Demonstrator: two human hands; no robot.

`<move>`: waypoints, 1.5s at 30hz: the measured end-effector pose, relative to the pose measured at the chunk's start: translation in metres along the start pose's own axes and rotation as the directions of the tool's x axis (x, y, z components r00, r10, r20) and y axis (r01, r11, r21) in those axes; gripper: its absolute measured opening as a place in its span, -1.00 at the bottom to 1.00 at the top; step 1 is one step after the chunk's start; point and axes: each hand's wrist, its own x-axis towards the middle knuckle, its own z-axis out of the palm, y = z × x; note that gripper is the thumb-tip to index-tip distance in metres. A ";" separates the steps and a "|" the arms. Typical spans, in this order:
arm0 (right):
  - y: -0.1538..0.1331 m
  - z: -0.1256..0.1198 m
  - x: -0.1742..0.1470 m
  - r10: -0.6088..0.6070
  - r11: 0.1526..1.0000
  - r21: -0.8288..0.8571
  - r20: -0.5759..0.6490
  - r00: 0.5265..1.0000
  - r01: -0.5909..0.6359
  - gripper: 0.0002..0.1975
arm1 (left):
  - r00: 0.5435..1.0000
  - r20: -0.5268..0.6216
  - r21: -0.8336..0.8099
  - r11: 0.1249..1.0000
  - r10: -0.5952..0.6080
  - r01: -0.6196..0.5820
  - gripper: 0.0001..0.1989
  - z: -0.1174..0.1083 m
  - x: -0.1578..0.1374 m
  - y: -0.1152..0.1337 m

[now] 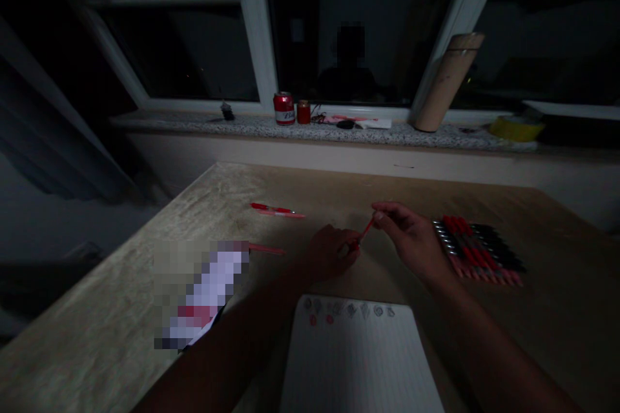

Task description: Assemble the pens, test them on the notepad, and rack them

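My left hand [334, 251] is closed on a small red pen part [355, 245], mostly hidden by the fingers. Between thumb and fingers my right hand [407, 229] pinches a thin red pen refill [368, 227], slanting down to that part. Below the hands lies a lined notebook [361, 361] with dark scribbles and two red ones along its top. Right of my right hand, several pens [477, 251] with black and red grips lie side by side. Further left are a red pen piece [271, 208], a pinkish pen barrel [283, 214] and another pinkish stick [266, 249].
A blurred-out white and red package [208, 293] lies left on the table [121, 290]. Along the windowsill [242, 128] stand a red can [284, 108], a small red jar [303, 112], a leaning tan bottle [448, 84] and a yellow tape roll [516, 129].
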 end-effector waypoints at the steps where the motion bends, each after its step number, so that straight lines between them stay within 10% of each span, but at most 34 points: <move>1: 0.000 0.000 0.000 0.005 1.000 -0.001 -0.004 1.000 -0.005 -0.67 | 1.000 -0.003 0.000 1.000 0.005 -0.005 -0.79 -0.001 0.000 0.001; 19: 0.026 0.004 0.004 -0.019 0.986 -0.168 -0.009 1.000 0.017 -0.70 | 0.972 -0.213 -0.019 0.995 -0.096 0.095 -0.76 0.002 -0.001 -0.009; 32: 0.066 0.024 0.003 -0.198 0.635 -0.649 0.388 0.900 0.419 -0.81 | 0.959 -0.248 -0.112 0.987 -0.137 0.112 -0.78 0.003 -0.003 -0.010; 45: 0.051 0.014 0.009 -0.157 0.935 -0.316 0.041 0.987 0.162 -0.67 | 0.973 -0.205 -0.028 0.995 -0.102 0.098 -0.79 0.003 -0.003 -0.005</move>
